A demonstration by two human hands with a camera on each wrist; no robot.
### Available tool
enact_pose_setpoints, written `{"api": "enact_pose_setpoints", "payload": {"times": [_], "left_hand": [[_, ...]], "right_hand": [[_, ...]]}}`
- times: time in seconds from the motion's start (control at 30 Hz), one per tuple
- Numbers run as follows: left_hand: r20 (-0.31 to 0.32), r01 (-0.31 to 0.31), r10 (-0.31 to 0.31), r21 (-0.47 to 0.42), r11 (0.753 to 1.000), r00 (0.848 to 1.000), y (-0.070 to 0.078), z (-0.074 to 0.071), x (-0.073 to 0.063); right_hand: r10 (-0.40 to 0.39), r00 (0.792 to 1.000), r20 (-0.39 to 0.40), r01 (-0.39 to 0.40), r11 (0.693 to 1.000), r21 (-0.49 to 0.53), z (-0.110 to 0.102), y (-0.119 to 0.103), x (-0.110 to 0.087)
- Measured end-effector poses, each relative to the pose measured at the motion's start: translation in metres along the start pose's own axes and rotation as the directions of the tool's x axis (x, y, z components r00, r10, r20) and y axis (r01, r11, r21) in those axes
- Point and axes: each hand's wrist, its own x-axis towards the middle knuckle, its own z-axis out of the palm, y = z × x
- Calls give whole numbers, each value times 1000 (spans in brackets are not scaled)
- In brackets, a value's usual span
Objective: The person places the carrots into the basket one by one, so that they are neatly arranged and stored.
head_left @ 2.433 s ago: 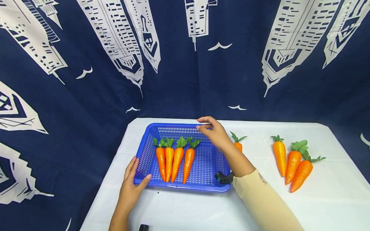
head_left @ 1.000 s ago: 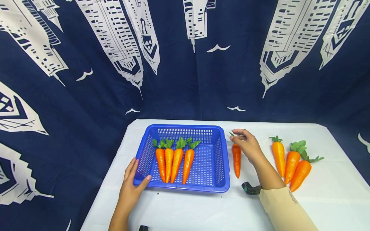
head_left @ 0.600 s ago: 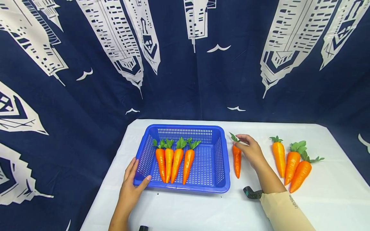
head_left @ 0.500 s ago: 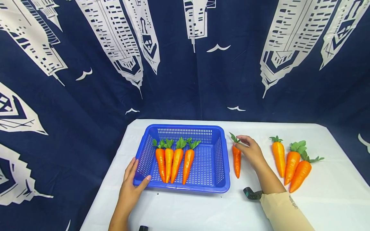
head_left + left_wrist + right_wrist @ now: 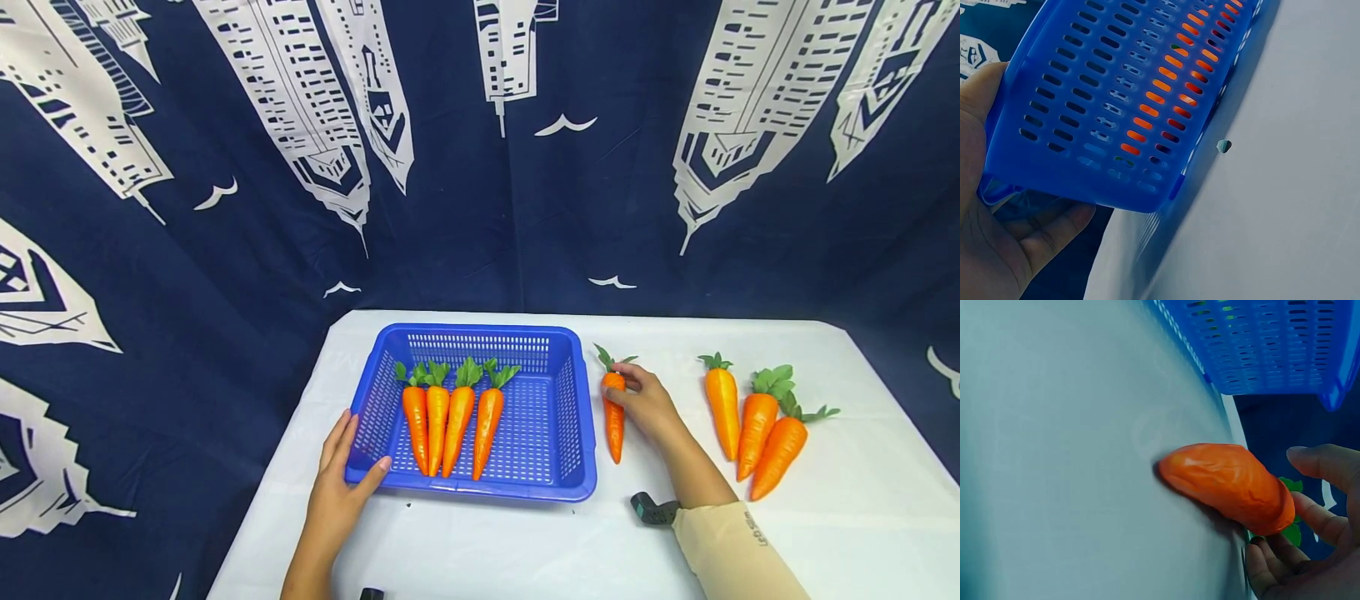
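Observation:
In the head view, a blue perforated plastic basket (image 5: 566,475) holds several carrots (image 5: 458,425), side by side with leafy tops away from me. My left hand (image 5: 337,479) holds its near left corner, thumb over the front rim and fingers along the left side. Just right of the basket, one more carrot (image 5: 614,433) lies on the white table, tip toward me. My right hand (image 5: 647,402) is at its top end, thumb and fingers spread either side. In the right wrist view, fingertips touch the carrot's (image 5: 1225,484) crown while the thumb (image 5: 1313,464) stands apart from it.
Three carrots (image 5: 759,433) lie together on the right side of the table. A white cloth (image 5: 517,550) covers the tabletop. Behind it hangs a dark blue curtain (image 5: 465,258) with white buildings. A black wrist device (image 5: 654,508) sits at my right wrist.
My right hand has moved from over the basket to the right, down to the lone carrot, then slightly lower along its top. The left hand and basket have stayed put.

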Motion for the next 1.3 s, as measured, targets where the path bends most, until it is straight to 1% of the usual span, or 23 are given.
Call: {"api": "enact_pose_setpoints", "payload": {"times": [0.2,0.47,0.63,0.83,1.0,1.17,1.3], "left_hand": [[-3,0,0,-3,1000,1000,-1,0,0],[1,2,-2,-4,1000,1000,1,0,0],[6,11,-11,-2,1000,1000,1,0,0],[1,11,-11,-4,1000,1000,0,0,0],[-13,-12,12,-9,1000,1000,-1,0,0],[-20,-25,25,-11,1000,999,-2,1,1],[-27,-33,32,-11,999,999,-3,1,1]], "right_hand": [[18,1000,-6,-18,1000,-20,3,4,1],[-2,1000,-13,2,1000,-22,2,6,2],[1,1000,-28,-2,1000,-18,1,5,1],[22,999,-37,-22,1000,0,-1,1,-2],[22,999,-42,-22,1000,5,-4,-5,-4],[8,999,-36,-6,999,43,-9,-14,-7],[-21,999,-34,24,997,78,-12,-22,-9]]}}
